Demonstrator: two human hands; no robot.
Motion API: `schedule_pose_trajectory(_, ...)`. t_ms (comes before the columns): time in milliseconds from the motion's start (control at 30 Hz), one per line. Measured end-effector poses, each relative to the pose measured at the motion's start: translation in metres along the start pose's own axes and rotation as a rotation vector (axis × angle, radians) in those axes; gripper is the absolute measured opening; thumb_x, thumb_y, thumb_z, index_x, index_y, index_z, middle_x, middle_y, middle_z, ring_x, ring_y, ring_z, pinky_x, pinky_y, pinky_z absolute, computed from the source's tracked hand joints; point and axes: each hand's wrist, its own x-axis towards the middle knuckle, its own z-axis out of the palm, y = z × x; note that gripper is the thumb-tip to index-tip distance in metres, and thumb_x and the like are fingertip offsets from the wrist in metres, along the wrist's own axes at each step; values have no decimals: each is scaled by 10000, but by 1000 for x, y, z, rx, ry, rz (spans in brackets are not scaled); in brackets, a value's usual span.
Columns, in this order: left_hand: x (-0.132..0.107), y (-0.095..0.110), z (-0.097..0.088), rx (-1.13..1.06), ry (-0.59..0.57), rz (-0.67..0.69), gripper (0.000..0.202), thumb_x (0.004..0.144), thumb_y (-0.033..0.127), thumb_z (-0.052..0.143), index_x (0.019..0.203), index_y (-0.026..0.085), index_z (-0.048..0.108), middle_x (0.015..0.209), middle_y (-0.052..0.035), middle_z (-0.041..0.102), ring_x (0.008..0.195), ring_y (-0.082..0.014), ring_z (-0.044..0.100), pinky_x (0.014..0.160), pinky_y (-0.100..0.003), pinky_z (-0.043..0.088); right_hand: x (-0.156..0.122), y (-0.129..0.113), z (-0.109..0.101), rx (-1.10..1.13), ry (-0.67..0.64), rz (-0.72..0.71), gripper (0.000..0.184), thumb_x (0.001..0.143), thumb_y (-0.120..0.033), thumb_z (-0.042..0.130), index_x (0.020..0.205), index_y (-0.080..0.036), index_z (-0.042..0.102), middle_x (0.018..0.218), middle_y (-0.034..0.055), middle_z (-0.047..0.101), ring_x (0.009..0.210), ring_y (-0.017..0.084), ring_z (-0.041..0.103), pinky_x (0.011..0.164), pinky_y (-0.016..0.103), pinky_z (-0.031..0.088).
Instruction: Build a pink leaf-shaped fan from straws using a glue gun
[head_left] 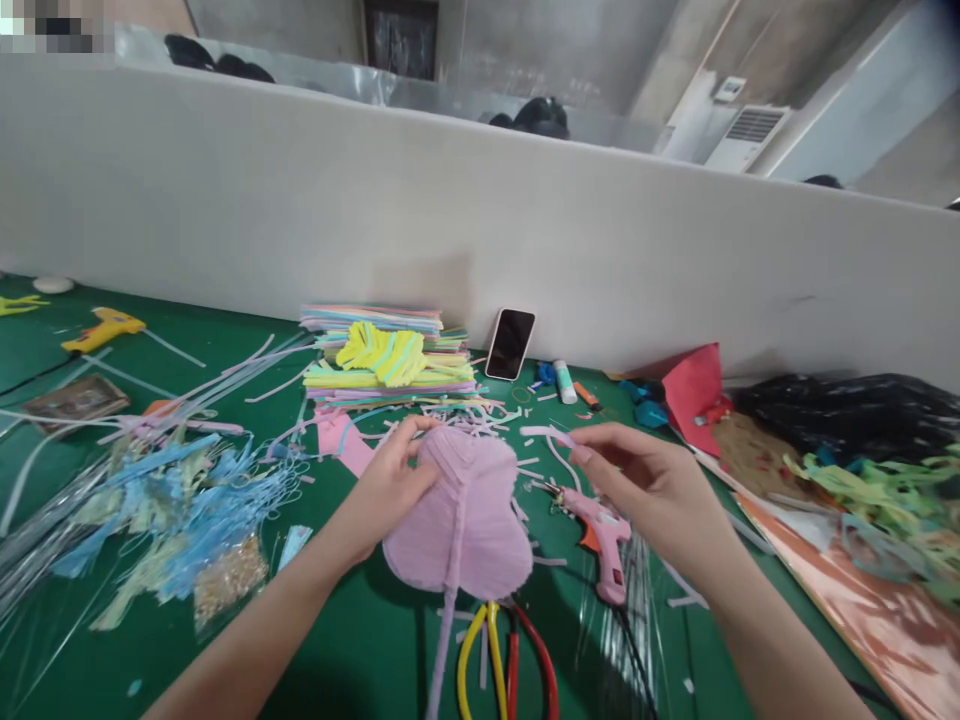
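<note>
My left hand [405, 470] pinches the upper left edge of a lilac paper leaf [487, 530], whose wrapped stem runs down toward me. Between the thumb and fingers of my right hand [637, 470] is the end of a lilac paper strip [541, 432], held to the right of the leaf and apart from it. A pink glue gun [609, 545] lies on the table just below my right hand. Yellow-handled pliers [469, 660] and red-handled pliers [534, 650] lie below the leaf, their heads hidden under it.
Stacks of coloured paper strips [390, 385] lie behind the leaf, beside a phone [511, 343] leaning on the white partition [450, 200]. Blue tassels [210, 510] and a yellow glue gun [109, 328] are on the left. A black plastic bag [840, 410] and orange sheet [847, 610] lie right.
</note>
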Motion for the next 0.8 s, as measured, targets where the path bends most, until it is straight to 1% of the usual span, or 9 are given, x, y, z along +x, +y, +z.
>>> schedule_pose_trajectory(100, 8, 1, 5, 211, 4, 114, 239, 847, 316, 578, 1061, 225, 523, 991, -8, 604, 850, -171, 578, 717, -262, 448, 8, 5, -2, -71, -10, -52, 222, 811, -417, 653, 827, -207, 726, 728, 23, 657, 576, 119, 542, 472, 219, 431)
schedule_pose_trajectory(200, 12, 7, 5, 389, -4, 184, 265, 830, 420, 628, 1007, 231, 571, 963, 6, 609, 876, -180, 567, 770, -276, 435, 12, 6, -6, -173, 4, -138, 163, 829, -370, 649, 842, -233, 738, 796, 30, 687, 614, 128, 583, 479, 224, 444)
schedule_pose_trajectory(267, 14, 11, 4, 417, -33, 180, 245, 817, 413, 655, 978, 243, 582, 941, 22, 617, 844, -166, 572, 724, -253, 437, 14, 4, -8, -253, 23, -221, 114, 837, -316, 650, 848, -245, 738, 811, 26, 693, 635, 130, 610, 487, 221, 459)
schedule_pose_trajectory(333, 14, 14, 2, 381, -48, 169, 234, 812, 391, 669, 978, 252, 580, 940, 28, 622, 820, -155, 584, 659, -229, 440, 15, 1, -9, -335, 51, -330, 95, 844, -263, 643, 854, -242, 734, 823, 29, 696, 657, 133, 633, 507, 224, 479)
schedule_pose_trajectory(400, 15, 15, 1, 351, -34, 161, 259, 802, 395, 682, 997, 260, 579, 956, 24, 632, 815, -153, 598, 622, -218, 440, 17, -1, -6, -406, 72, -440, 96, 848, -216, 636, 865, -230, 729, 833, 33, 698, 678, 135, 647, 543, 232, 498)
schedule_pose_trajectory(467, 15, 14, -1, 357, -7, 168, 290, 792, 416, 691, 1019, 270, 588, 996, 18, 641, 820, -154, 604, 611, -216, 437, 18, -1, -1, -434, 91, -507, 95, 846, -176, 636, 869, -215, 719, 826, 33, 694, 693, 132, 649, 586, 237, 509)
schedule_pose_trajectory(600, 15, 12, -2, 401, 31, 225, 279, 787, 414, 701, 1024, 294, 617, 986, 29, 645, 821, -147, 605, 634, -215, 441, 20, 1, 8, -406, 102, -500, 96, 833, -134, 647, 863, -201, 708, 805, 26, 685, 693, 124, 640, 596, 229, 506)
schedule_pose_trajectory(667, 14, 12, -2, 408, 37, 246, 270, 784, 399, 708, 1019, 297, 625, 955, 35, 647, 809, -140, 608, 655, -214, 450, 19, 2, 11, -387, 85, -488, 101, 832, -130, 645, 859, -203, 710, 792, 21, 682, 674, 120, 634, 575, 224, 499)
schedule_pose_trajectory(800, 13, 14, -3, 416, 31, 283, 259, 789, 373, 708, 1022, 286, 634, 976, 26, 658, 836, -141, 617, 686, -208, 468, 15, 4, 14, -365, 85, -452, 94, 828, -140, 651, 849, -202, 717, 781, 17, 682, 655, 114, 632, 567, 219, 499)
